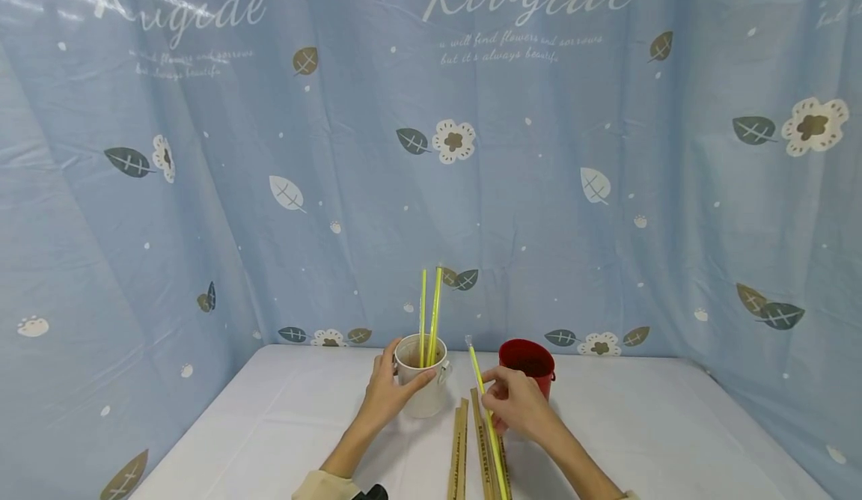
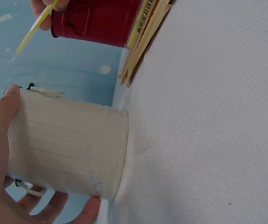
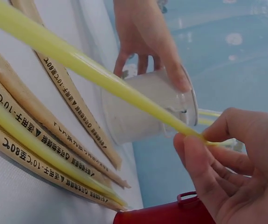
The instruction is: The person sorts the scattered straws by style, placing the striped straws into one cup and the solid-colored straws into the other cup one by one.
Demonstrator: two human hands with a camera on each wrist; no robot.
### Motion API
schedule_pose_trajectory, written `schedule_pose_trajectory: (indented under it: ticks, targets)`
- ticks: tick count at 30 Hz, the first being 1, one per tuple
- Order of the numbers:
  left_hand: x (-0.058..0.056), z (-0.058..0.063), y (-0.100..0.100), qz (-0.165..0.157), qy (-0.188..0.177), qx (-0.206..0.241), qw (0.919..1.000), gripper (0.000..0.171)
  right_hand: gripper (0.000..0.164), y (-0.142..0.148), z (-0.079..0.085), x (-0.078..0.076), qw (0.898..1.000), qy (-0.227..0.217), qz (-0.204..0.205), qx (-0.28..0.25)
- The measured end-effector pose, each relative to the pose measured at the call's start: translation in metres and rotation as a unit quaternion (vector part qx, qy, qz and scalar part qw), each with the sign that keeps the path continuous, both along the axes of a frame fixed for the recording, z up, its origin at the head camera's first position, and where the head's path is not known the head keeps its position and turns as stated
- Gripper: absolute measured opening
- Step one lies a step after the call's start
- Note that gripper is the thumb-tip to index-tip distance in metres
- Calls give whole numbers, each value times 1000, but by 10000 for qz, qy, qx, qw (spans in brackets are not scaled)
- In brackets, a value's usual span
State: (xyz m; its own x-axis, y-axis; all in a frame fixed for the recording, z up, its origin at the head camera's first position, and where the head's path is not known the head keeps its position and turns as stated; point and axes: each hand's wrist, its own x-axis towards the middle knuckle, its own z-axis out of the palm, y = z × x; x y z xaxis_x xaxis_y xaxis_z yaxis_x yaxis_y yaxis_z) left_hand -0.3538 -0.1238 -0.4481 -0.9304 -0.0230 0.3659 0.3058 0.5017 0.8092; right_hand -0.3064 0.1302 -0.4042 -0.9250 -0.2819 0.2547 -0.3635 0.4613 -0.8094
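My left hand (image 1: 387, 394) holds a white bucket (image 1: 423, 403) by its side, thumb over the near rim and the other fingers round the far side. The bucket stands upright on the table. Several yellow straws (image 1: 435, 313) lean upright inside it, rising well above the rim. Between the thumb and fingers of my right hand (image 1: 521, 406) a long yellow straw (image 3: 101, 77) in a clear wrapper is pinched near its upper part. It slants over several paper-wrapped straws (image 3: 78, 102) on the table, among which another yellow straw (image 3: 54, 158) lies.
A red bucket (image 1: 528, 354) stands just behind my right hand, partly hidden by it. The white tablecloth (image 1: 283, 425) reaches back to a blue printed curtain (image 1: 364, 186). Brown paper wrappers lie lengthwise between the two forearms.
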Motion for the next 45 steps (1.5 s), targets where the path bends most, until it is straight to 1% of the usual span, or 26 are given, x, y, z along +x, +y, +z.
schedule_pose_trajectory:
  ticks: [5, 8, 14, 23, 30, 38, 45]
  targets:
    - [-1, -1, -1, -45, 14, 3, 10000, 91, 27, -1, 1, -1, 9992, 104, -307, -223]
    - [-1, -1, -1, -38, 24, -3, 10000, 91, 25, -3, 1, -3, 9984, 125, -492, -246]
    - [-2, -2, -1, -26, 37, -9, 10000, 91, 22, -4, 2, -4, 9974, 194, -650, -239]
    - [-1, -3, -1, -44, 12, 11, 10000, 90, 21, -7, 4, -3, 9970, 162, -624, -416]
    - [-1, 0, 0, -91, 64, 43, 9999, 89, 18, -10, 6, -5, 9971, 297, -470, -528]
    - [0, 2, 0, -84, 61, 37, 9999, 91, 18, -11, 11, -5, 9961, 401, -414, -664]
    - [1, 2, 0, -68, 22, 36, 10000, 91, 15, -13, 13, -5, 9960, 442, -430, -640]
